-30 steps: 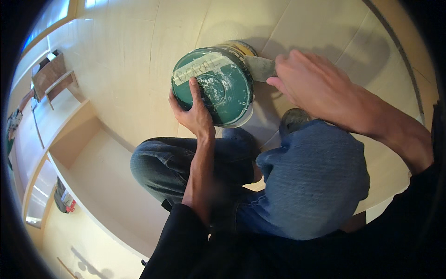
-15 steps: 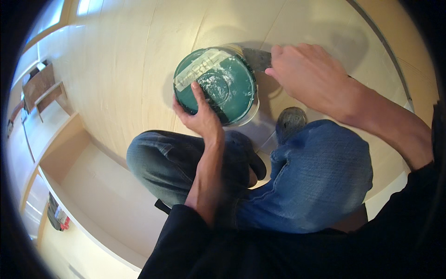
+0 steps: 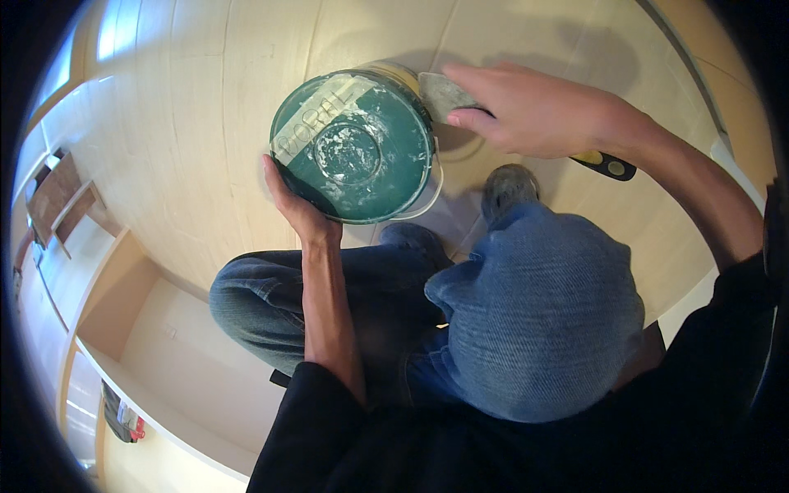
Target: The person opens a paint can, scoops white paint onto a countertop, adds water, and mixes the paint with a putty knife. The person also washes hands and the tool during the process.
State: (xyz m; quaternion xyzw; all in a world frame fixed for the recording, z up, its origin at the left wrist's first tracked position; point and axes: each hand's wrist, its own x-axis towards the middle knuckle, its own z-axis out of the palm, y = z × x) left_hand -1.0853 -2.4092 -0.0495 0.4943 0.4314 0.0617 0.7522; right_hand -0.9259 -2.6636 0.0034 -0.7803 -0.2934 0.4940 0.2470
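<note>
A round bucket (image 3: 396,72) has a green lid (image 3: 393,164) smeared with white, and a strip of pale tape crosses its upper left. My left hand (image 3: 297,205) grips the bucket's lower left side; the thumb lies along the rim and the other fingers are mostly hidden. In my right hand (image 3: 526,111) is a putty knife (image 3: 448,96) with a grey blade and a black-and-yellow handle. Its blade tip is by the right edge of the lid; whether it touches, I cannot tell. A pale bail handle (image 3: 436,187) hangs at the bucket's lower right.
My bent knees (image 3: 538,304) and a shoe (image 3: 509,193) are just below the bucket on the light plank floor (image 3: 222,123). At left stands a pale open box-like shelf (image 3: 189,353). Beyond it are a brown wooden piece (image 3: 57,193) and a dark-and-red item (image 3: 123,415).
The bucket has shifted left and looks larger. My left thumb has gone from the lid's top to its left rim. My right hand has moved slightly left, and the knife's handle end now shows.
</note>
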